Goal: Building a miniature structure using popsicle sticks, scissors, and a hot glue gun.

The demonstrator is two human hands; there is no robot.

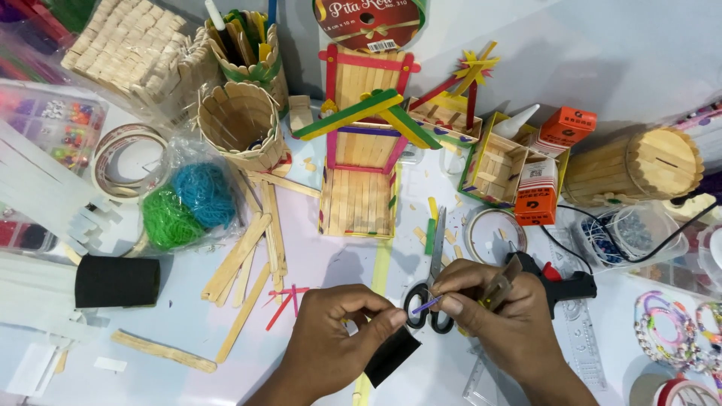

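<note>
While the tabletop (647, 68) lay crowded with craft supplies, the largest finished pieces stood toward its far edge: a stick house (362, 143) with a green and yellow roof at the middle, a round stick cup (239, 120) to its left, and a stick barrel (635, 169) lying on its side near the right edge. Loose plain sticks (248, 259) lay scattered left of centre, beside a bag of blue and green thread (188, 207). A black glue gun (560, 282) rested just right of the hands, and scissors (435, 282) lay between them, blades pointing away.

At the near edge, the left hand (331, 338) pinched a black strip (391, 355) between thumb and fingers. The right hand (496, 316) was closed on a thin purple stick (426, 304), its tip meeting the left fingertips, with a small clip-like piece (500, 284) also in its grasp. Judging by this, the big models looked built, and small trim work remained in hand.
</note>
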